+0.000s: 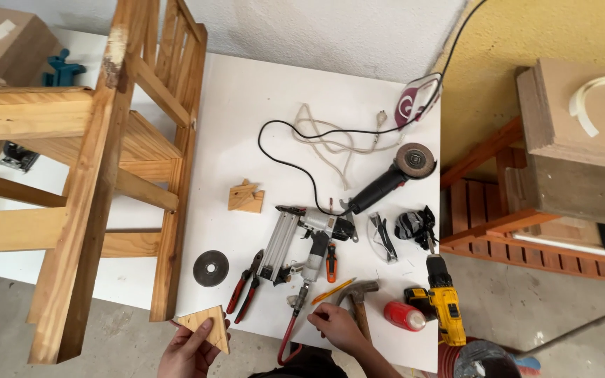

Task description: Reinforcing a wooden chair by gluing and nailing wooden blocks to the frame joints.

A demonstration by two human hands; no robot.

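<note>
Left hand (189,352) grips triangular wood piece (208,325); right hand (336,327) touches hammer (357,297).

Woodworking workshop: white table (246,105) bearing nail gun (302,241), grinder (390,178), drill (442,301), hammer (357,297), pliers (246,281); pine frame (106,175) (unfinished); concrete floor (8,329).

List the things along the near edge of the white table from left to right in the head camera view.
Left hand holding a triangular wood piece → red-handled pliers → right hand → hammer → red can → yellow drill.
</note>
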